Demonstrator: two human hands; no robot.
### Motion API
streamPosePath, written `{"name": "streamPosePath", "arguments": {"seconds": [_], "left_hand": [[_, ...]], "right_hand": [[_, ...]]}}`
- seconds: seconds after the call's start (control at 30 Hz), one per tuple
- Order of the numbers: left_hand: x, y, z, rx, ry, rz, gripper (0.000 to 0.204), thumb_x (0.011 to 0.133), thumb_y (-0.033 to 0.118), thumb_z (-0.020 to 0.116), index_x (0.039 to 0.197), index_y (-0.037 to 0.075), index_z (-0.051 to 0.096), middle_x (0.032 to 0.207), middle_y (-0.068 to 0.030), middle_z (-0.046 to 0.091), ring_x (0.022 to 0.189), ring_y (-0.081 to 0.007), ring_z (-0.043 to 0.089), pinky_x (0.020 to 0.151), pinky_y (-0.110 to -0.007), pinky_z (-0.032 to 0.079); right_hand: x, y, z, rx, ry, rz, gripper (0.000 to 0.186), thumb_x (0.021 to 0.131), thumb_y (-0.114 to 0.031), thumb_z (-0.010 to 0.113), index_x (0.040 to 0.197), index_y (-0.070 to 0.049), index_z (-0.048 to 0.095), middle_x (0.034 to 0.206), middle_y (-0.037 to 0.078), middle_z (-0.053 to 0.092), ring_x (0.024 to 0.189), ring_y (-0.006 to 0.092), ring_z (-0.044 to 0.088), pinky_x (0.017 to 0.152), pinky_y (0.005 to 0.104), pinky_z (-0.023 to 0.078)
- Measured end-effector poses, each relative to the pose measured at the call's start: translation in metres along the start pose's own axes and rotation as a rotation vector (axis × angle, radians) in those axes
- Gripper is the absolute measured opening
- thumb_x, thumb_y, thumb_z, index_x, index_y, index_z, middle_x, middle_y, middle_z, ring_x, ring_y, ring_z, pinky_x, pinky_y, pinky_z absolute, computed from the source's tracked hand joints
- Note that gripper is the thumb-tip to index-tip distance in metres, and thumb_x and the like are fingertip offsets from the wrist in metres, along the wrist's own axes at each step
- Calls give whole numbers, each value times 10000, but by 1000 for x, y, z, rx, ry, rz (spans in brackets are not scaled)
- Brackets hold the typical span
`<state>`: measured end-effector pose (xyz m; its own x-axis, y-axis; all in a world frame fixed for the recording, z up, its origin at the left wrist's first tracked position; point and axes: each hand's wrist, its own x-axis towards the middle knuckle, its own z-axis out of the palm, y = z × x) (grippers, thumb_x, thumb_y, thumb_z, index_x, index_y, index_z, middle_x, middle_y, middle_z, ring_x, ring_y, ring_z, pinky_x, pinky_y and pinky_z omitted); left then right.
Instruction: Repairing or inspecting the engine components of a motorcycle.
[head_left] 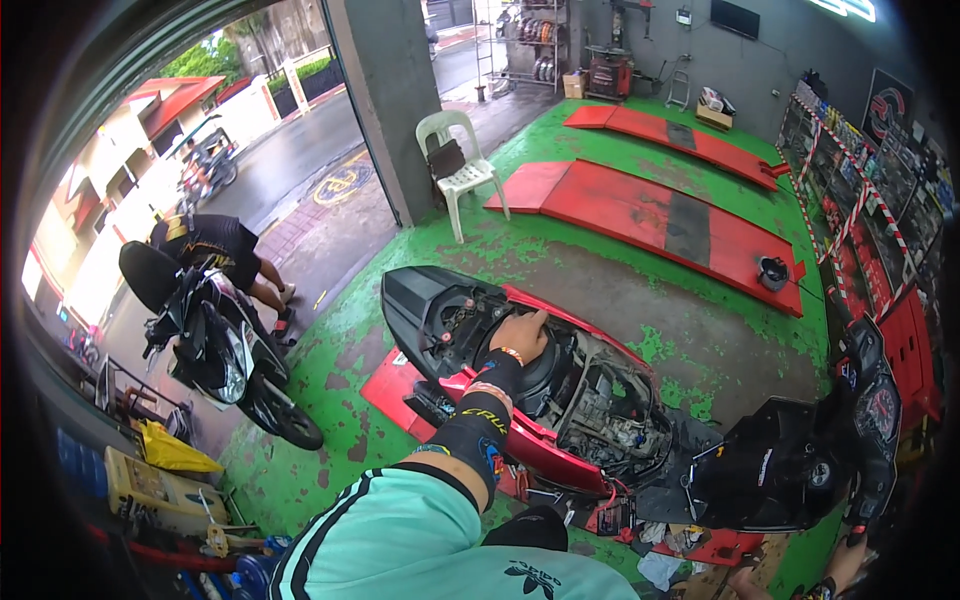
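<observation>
My left hand (522, 336) lies palm down over the black round-edged part (535, 380) under the removed seat of a red and black scooter (530, 435). Its fingers look stretched toward the far side, their tips partly hidden. Just ahead of that hand the engine (610, 405) is bare between red side panels. At the lower right edge, my right hand (852, 560) appears wrapped round the near handlebar grip (857, 535), with a patterned sleeve showing behind it. The dashboard (882, 410) and black front cover (770, 465) stand beyond it.
Small tools and a dark box (615, 515) lie beside the scooter, near white rags (660, 570). Another person (215, 245) bends behind a parked motorbike (235, 355) at left. Red ramps (650, 210), a plastic chair (455, 170) and striped shelving (850, 200) stand farther back.
</observation>
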<state>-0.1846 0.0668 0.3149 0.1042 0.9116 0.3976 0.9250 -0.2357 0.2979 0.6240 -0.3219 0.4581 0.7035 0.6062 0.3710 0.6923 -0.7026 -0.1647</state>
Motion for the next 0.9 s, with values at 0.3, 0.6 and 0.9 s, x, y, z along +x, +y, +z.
{"name": "streamPosePath", "arguments": {"seconds": [0.3, 0.6, 0.9], "left_hand": [[1, -1, 1, -6, -35, -17, 265, 850, 182, 577, 1094, 81, 592, 975, -147, 700, 906, -353, 673, 849, -474, 505], [1, -1, 3, -11, -37, -19, 245, 845, 183, 576, 1069, 85, 588, 972, -152, 697, 898, -361, 672, 838, -481, 505], [2, -2, 5, -7, -7, -3, 231, 845, 181, 580, 1054, 85, 584, 940, -151, 694, 872, -367, 670, 808, -478, 509]], "right_hand": [[1, 17, 6, -54, -19, 16, 511, 884, -110, 651, 1360, 19, 517, 1172, 285, 644, 1111, 433, 616, 929, 474, 481], [-17, -31, -23, -105, -51, 125, 528, 892, -118, 653, 1379, 23, 505, 1221, 296, 620, 1153, 431, 595, 963, 460, 472], [-29, -57, -39, -14, -80, 97, 487, 881, -95, 640, 1339, 32, 531, 1184, 296, 642, 1129, 443, 610, 943, 457, 482]]}}
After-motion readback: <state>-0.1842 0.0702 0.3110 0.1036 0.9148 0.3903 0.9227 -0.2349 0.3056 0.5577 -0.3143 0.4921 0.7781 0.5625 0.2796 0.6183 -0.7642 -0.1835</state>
